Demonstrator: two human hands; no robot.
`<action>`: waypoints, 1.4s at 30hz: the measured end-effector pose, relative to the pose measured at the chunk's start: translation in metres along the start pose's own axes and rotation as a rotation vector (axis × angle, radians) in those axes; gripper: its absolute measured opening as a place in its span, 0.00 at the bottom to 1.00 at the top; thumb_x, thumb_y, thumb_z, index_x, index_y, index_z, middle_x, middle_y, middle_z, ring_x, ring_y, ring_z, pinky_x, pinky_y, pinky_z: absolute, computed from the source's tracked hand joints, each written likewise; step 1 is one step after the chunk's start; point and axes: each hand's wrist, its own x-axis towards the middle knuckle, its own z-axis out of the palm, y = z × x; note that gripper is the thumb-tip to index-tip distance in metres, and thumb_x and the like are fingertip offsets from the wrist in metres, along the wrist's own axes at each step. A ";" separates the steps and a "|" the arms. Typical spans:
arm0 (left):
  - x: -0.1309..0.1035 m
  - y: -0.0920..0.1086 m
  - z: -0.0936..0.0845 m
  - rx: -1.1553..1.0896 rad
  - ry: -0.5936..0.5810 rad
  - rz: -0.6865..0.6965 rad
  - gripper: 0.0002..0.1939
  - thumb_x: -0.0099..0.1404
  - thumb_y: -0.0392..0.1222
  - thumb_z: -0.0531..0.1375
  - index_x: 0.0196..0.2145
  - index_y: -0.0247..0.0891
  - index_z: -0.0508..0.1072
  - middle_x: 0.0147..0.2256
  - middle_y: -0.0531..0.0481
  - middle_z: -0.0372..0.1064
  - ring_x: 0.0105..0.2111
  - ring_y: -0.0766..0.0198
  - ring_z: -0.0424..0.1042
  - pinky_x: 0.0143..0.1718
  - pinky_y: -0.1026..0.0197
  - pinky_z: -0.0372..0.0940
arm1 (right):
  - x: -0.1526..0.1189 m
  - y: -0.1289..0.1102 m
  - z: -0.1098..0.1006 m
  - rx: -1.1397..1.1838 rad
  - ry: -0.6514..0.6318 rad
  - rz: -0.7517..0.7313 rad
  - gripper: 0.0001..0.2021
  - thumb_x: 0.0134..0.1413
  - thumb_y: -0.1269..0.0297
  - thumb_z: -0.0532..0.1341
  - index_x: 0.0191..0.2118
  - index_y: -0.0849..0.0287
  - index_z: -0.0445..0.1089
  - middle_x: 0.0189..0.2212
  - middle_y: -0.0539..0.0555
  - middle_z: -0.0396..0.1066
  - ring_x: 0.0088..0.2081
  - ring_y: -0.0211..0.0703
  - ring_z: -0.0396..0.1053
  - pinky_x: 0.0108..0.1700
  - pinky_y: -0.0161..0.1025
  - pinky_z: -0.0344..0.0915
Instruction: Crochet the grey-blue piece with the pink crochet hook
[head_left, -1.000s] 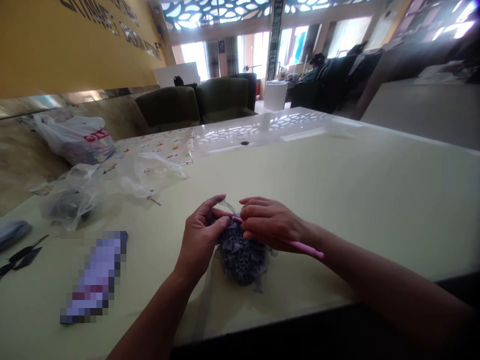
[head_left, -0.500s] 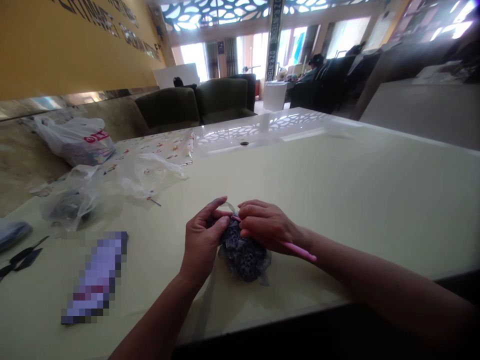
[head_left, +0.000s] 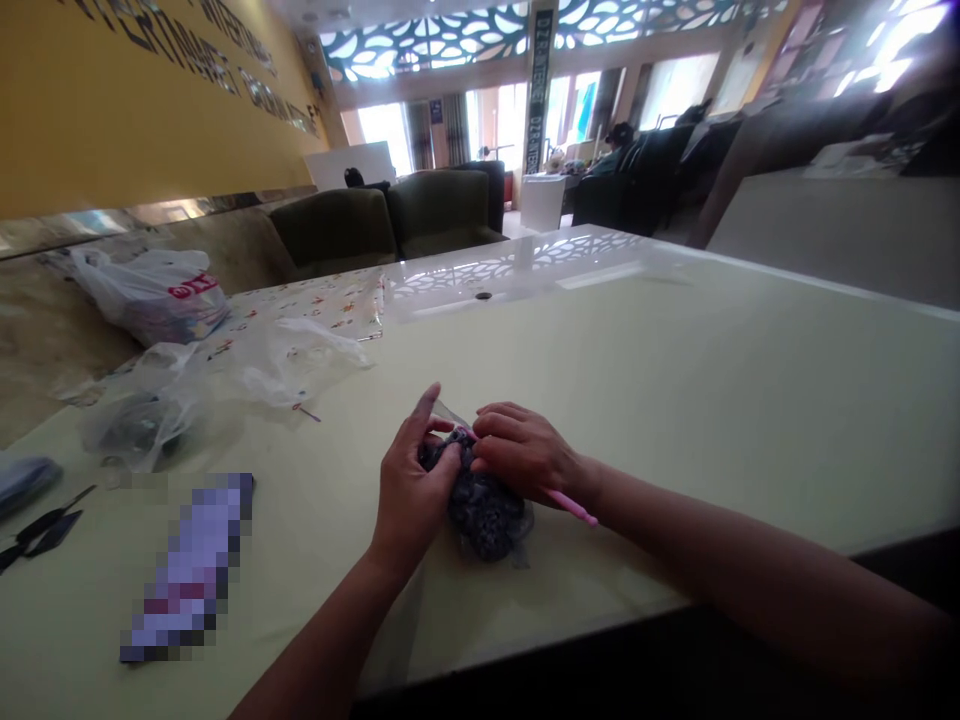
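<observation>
A dark grey crocheted piece [head_left: 489, 515] lies bunched between my hands near the table's front edge. My left hand [head_left: 418, 470] pinches its upper left part between thumb and fingers, with the index finger raised and a thin translucent strip running from it. Wrapped round a pink crochet hook [head_left: 574, 507], my right hand [head_left: 525, 450] rests against the piece's upper right side. The hook's handle sticks out below the right palm, and its tip end meets the piece beside the left thumb.
On the pale table [head_left: 637, 400], black scissors [head_left: 41, 532] and a pixelated purple item [head_left: 191, 565] lie left. Behind them are a clear bag with dark material [head_left: 142, 425], a small pin [head_left: 306, 412] and a white carrier bag [head_left: 161, 295]. Green chairs [head_left: 334, 228] stand beyond; a person sits far back.
My left index finger has lifted more upright. My right hand and the hook have shifted slightly left, and the hook's handle end has moved left too. The view has tilted a little.
</observation>
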 end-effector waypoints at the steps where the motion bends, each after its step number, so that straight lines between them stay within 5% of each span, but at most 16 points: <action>1: 0.001 0.000 -0.002 -0.025 -0.023 -0.034 0.37 0.62 0.36 0.62 0.67 0.49 0.59 0.39 0.52 0.72 0.37 0.66 0.70 0.47 0.60 0.64 | 0.000 0.000 0.000 0.020 0.016 0.004 0.19 0.71 0.59 0.50 0.28 0.61 0.65 0.30 0.56 0.66 0.36 0.41 0.66 0.43 0.40 0.68; 5: 0.005 0.004 -0.009 -0.201 -0.115 -0.168 0.43 0.61 0.38 0.63 0.70 0.47 0.51 0.33 0.54 0.72 0.36 0.65 0.70 0.44 0.60 0.64 | 0.002 -0.001 -0.004 0.191 0.069 0.051 0.18 0.71 0.58 0.52 0.32 0.62 0.68 0.32 0.56 0.69 0.36 0.41 0.67 0.46 0.42 0.69; 12: 0.007 0.006 -0.012 -0.310 -0.103 -0.223 0.42 0.59 0.39 0.66 0.68 0.46 0.56 0.30 0.55 0.71 0.32 0.67 0.68 0.39 0.63 0.62 | 0.007 0.000 -0.018 0.543 -0.023 0.189 0.18 0.71 0.58 0.52 0.32 0.62 0.69 0.33 0.55 0.69 0.37 0.39 0.69 0.50 0.43 0.69; 27: 0.004 0.009 -0.006 -0.260 0.040 -0.198 0.36 0.59 0.38 0.66 0.64 0.44 0.64 0.28 0.58 0.66 0.30 0.71 0.63 0.38 0.66 0.61 | 0.009 -0.004 -0.009 0.066 -0.109 -0.069 0.24 0.73 0.58 0.45 0.27 0.61 0.66 0.27 0.53 0.65 0.34 0.39 0.64 0.45 0.41 0.68; 42: 0.003 0.005 -0.003 -0.463 0.041 -0.285 0.35 0.57 0.37 0.67 0.62 0.44 0.67 0.31 0.57 0.67 0.31 0.72 0.66 0.39 0.68 0.63 | 0.004 -0.014 -0.004 -0.110 -0.143 -0.166 0.17 0.71 0.63 0.52 0.29 0.61 0.66 0.31 0.54 0.66 0.37 0.42 0.61 0.44 0.41 0.65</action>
